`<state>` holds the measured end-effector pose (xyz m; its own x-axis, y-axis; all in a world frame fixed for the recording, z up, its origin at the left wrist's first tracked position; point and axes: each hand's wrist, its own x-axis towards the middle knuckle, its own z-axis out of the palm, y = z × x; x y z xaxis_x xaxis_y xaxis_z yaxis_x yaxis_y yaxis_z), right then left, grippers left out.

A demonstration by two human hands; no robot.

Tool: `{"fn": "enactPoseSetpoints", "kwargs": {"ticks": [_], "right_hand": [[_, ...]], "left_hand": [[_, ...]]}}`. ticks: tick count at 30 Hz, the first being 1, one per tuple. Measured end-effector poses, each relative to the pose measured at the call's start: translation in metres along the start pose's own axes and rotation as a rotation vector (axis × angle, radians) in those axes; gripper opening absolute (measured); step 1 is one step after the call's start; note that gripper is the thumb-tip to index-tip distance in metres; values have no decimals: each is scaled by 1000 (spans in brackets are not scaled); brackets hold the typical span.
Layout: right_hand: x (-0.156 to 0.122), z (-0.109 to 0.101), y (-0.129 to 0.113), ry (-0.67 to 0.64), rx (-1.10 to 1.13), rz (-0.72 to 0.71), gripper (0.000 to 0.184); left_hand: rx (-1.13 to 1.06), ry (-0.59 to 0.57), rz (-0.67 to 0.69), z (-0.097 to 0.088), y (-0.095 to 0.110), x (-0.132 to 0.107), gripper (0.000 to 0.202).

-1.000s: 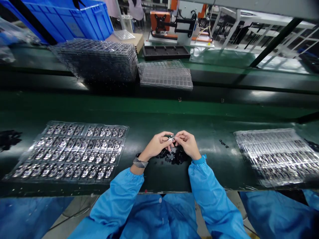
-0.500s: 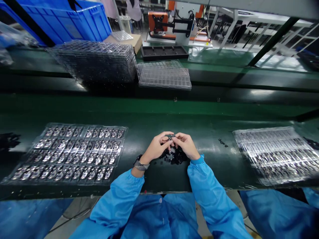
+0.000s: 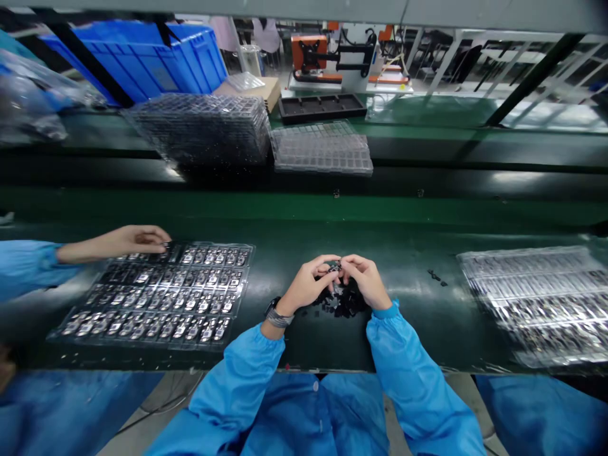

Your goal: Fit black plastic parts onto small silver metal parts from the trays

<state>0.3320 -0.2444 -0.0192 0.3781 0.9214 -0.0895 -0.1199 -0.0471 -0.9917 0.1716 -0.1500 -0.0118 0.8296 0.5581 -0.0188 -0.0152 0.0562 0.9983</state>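
Note:
My left hand (image 3: 308, 283) and my right hand (image 3: 365, 278) meet fingertip to fingertip over the green belt (image 3: 389, 215). Both pinch one small dark part (image 3: 335, 268) between them. Right under the hands lies a heap of small black parts (image 3: 342, 303). To my left sits a clear tray (image 3: 166, 294) filled with rows of small metal-and-black pieces. A co-worker's hand (image 3: 135, 239) in a blue sleeve reaches in from the left and touches the tray's far left corner.
Another clear tray (image 3: 536, 301) with shiny parts lies at the right. Stacks of clear trays (image 3: 204, 126) (image 3: 323, 149) stand beyond the belt, with a blue crate (image 3: 142, 57) and a black tray (image 3: 323, 106) behind. Two loose black bits (image 3: 434, 276) lie right of my hands.
A co-worker's hand has come in from the left onto the filled tray. My two hands stay together on the small part; the view has shifted slightly.

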Motion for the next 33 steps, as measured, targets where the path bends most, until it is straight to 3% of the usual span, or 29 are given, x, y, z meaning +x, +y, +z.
{"fn": "enactPoseSetpoints", "kwargs": {"ticks": [6, 9, 13, 15, 18, 21, 26, 33], "right_hand": [[3, -3, 6, 76, -14, -9, 40], [4, -3, 10, 92, -74, -18, 46], [2, 0, 16, 87, -167, -67, 50], [1, 2, 19, 82, -232, -108, 47], [-1, 4, 21, 84, -359, -168, 37], [-1, 5, 21, 81, -455, -205, 29], [2, 6, 19, 87, -494, -219, 22], [5, 7, 20, 88, -541, -225, 19]], "left_hand": [[-21, 173, -4, -11, 12, -2, 49], [-17, 293, -5, -20, 37, -22, 47], [13, 341, -37, -38, 66, -61, 48], [57, 379, -81, -52, 68, -74, 43], [135, 454, -195, -75, 52, -80, 39], [193, 497, -289, -88, 24, -70, 40], [379, 497, -271, -86, -12, -30, 34], [546, 425, -246, -85, -18, 40, 25]]}}
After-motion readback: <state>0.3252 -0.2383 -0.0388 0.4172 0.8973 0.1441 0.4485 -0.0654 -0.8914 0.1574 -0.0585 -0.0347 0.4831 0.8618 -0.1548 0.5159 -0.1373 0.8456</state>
